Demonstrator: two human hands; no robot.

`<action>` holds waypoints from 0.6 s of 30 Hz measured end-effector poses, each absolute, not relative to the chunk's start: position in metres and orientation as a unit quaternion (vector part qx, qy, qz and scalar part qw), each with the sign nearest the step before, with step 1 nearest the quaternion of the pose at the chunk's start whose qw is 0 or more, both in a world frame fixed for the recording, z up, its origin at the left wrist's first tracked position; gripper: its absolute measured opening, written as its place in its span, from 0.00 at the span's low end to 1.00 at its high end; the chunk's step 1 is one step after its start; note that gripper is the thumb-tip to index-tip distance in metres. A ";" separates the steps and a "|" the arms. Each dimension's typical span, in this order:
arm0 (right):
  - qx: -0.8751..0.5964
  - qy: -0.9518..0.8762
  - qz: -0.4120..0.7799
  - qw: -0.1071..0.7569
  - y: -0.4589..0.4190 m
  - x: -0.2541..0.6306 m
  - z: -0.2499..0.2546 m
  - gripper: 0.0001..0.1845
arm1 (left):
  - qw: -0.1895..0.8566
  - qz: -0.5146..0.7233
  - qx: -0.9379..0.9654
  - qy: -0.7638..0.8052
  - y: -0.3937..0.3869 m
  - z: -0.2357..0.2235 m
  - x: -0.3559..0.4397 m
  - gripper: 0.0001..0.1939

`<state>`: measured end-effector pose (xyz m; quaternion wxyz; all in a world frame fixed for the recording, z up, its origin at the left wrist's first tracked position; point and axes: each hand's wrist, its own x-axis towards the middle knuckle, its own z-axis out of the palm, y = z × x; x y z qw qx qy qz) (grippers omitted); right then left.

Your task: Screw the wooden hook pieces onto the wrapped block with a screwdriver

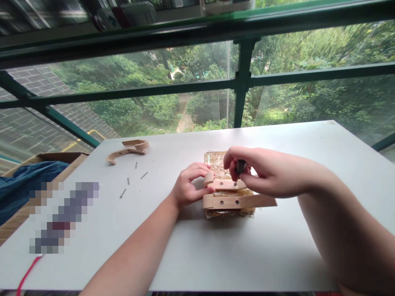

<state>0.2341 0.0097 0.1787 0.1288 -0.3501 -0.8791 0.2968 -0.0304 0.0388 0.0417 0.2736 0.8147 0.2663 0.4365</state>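
Observation:
Two curved wooden hooks [230, 200] lie on a tape-wrapped board [216, 160] in the middle of the grey table [216, 255]. My left hand [188, 185] grips the rounded left end of the upper hook, fingers curled round it. My right hand [262, 170] is closed on a small dark screwdriver [240, 166], whose tip stands on a screw in the upper hook. The lower hook shows two screw heads.
A third wooden hook [128, 150] lies at the table's far left, with several loose screws [135, 176] beside it. A cardboard box [46, 158] with blue cloth stands off the left edge. A blurred patch and a red cord [27, 271] are at the near left. Windows rise behind.

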 end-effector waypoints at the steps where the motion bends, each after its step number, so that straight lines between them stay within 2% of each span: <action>1: -0.356 -0.876 0.299 0.124 0.009 0.235 0.180 0.17 | 0.273 0.439 0.814 0.265 0.039 0.041 -0.030 0.13; 12: -0.408 -0.878 0.217 0.126 0.012 0.238 0.181 0.02 | 0.278 0.433 0.815 0.266 0.040 0.040 -0.032 0.13; 16: -0.433 -0.873 0.169 0.146 0.016 0.239 0.177 0.17 | 0.280 0.431 0.816 0.265 0.040 0.042 -0.031 0.12; 18: -0.437 -0.873 0.150 0.155 0.017 0.237 0.174 0.17 | 0.279 0.432 0.816 0.264 0.040 0.042 -0.031 0.12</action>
